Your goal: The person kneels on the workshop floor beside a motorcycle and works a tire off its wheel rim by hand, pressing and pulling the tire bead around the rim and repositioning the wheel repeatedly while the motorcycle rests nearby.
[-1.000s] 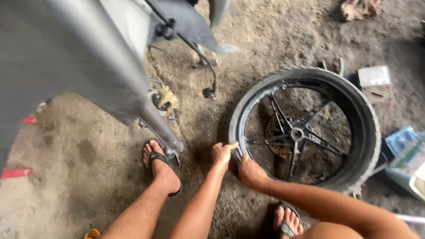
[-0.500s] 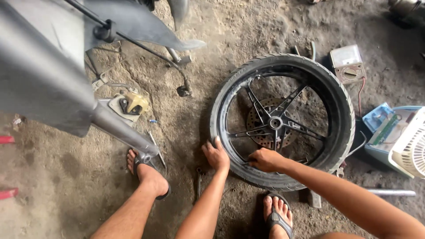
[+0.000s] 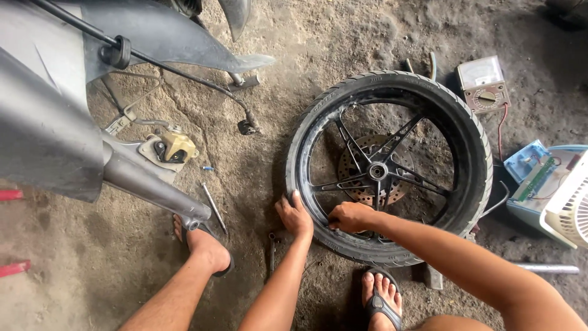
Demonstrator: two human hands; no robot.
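On the dirt floor, wheel (image 3: 392, 165) lies flat, axle pointing upward; left hand (image 3: 295, 216) presses tyre open-fingered, right hand (image 3: 350, 216) grips rim.

Matt black rubber with a fine ribbed tread on the tyre (image 3: 392, 86). Dull, dusty dark metal on the spoked wheel rim (image 3: 373, 171), with a drilled brake disc (image 3: 361, 165) of bare greyish steel at the hub. Rough, gritty dirt over the cracked concrete floor (image 3: 306, 49). Smooth, semi-gloss grey plastic on the motorcycle bodywork (image 3: 49, 135) at far left; brushed silvery metal on the exhaust pipe (image 3: 153, 190) beneath. Glossy pale plastic on the fan casing (image 3: 566, 211) at right. Bare steel on the rod (image 3: 214, 208) near the left foot.
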